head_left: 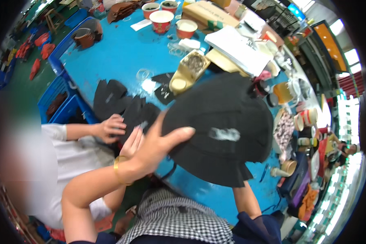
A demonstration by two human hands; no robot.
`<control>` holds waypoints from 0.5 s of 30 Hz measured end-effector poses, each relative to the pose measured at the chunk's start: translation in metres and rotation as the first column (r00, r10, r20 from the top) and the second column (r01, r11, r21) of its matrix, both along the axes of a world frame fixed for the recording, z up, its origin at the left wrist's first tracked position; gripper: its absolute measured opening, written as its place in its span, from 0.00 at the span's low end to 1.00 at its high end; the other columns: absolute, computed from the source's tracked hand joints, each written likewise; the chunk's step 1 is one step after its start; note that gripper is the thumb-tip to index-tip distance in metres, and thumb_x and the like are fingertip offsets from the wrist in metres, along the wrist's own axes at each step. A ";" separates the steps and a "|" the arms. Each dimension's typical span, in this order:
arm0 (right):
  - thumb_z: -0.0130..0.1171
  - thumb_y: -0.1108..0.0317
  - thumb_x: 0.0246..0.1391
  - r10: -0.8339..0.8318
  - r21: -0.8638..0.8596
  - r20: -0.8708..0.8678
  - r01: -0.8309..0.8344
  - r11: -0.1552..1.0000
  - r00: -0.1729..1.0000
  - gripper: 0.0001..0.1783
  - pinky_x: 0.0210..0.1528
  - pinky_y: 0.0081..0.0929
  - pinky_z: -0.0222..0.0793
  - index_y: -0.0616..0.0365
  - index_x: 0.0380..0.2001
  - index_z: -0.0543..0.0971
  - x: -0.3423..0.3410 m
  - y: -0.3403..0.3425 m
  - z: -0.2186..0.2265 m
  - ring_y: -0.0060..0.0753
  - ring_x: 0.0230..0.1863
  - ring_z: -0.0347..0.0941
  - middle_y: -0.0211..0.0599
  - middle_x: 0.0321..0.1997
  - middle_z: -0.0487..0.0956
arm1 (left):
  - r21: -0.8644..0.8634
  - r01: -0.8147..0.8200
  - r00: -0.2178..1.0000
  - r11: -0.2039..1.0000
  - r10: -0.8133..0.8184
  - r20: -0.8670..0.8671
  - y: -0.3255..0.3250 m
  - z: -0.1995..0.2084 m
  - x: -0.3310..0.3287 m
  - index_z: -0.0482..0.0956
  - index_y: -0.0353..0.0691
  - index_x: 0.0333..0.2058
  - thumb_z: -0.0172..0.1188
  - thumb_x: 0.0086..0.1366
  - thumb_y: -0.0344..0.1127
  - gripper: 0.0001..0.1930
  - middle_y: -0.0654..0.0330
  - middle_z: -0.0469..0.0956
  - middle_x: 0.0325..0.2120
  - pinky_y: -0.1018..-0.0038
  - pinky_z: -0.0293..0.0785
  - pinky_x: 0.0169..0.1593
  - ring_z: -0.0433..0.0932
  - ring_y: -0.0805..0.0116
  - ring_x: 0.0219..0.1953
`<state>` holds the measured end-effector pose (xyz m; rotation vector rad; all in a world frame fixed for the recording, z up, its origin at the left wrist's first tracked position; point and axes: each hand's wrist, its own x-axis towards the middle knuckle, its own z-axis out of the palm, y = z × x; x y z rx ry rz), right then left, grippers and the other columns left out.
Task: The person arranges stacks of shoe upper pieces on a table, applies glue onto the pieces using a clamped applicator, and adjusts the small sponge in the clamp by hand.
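A large bundle of black, flat, flexible sheet pieces (207,118), fanned and curved, with a pale mark on top, is raised over the blue table. My left hand (150,150), a gold bangle at its wrist, grips the bundle's left edge with the thumb lying on top. From the lower right my right forearm (248,201) reaches up behind the bundle, which hides that hand and its fingers. Left of my left hand, a co-worker's hands (113,129) touch similar black pieces (138,116) on the table.
The blue table (114,53) carries red-and-white paper tubs (162,22), a cardboard box (209,16), a paper stack (238,49) and a cream container (193,67). Jars (284,92) and cups crowd the right side. Blue crates (65,97) stand at the left beside the co-worker (81,162).
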<state>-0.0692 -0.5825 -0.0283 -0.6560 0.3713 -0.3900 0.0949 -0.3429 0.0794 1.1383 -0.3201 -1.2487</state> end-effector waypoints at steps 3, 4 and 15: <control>0.55 0.60 0.60 0.018 0.125 0.006 -0.019 0.992 1.000 0.20 0.51 0.27 0.75 0.57 0.53 0.73 -0.046 0.057 -0.033 0.32 0.50 0.77 0.36 0.52 0.78 | 0.045 0.117 0.955 0.992 -0.125 0.268 -0.003 -0.008 -0.090 0.56 0.31 0.64 0.67 0.59 0.47 0.42 0.47 0.66 0.58 0.70 0.59 0.63 0.64 0.61 0.61; 0.55 0.60 0.60 0.034 0.150 0.021 -0.037 0.988 0.999 0.21 0.52 0.27 0.75 0.58 0.53 0.73 -0.053 0.067 -0.042 0.32 0.50 0.77 0.36 0.52 0.78 | 0.059 0.173 0.971 0.983 -0.180 0.159 -0.001 -0.017 -0.122 0.53 0.32 0.65 0.66 0.59 0.48 0.44 0.46 0.63 0.60 0.69 0.57 0.64 0.61 0.59 0.63; 0.55 0.60 0.61 -0.080 0.266 0.029 0.070 0.961 0.996 0.21 0.53 0.28 0.74 0.58 0.54 0.72 -0.205 0.133 -0.110 0.34 0.52 0.76 0.37 0.54 0.77 | 0.208 0.468 0.873 0.859 -0.414 -0.256 0.018 -0.110 -0.323 0.50 0.36 0.66 0.64 0.58 0.54 0.47 0.45 0.62 0.60 0.67 0.59 0.64 0.62 0.55 0.63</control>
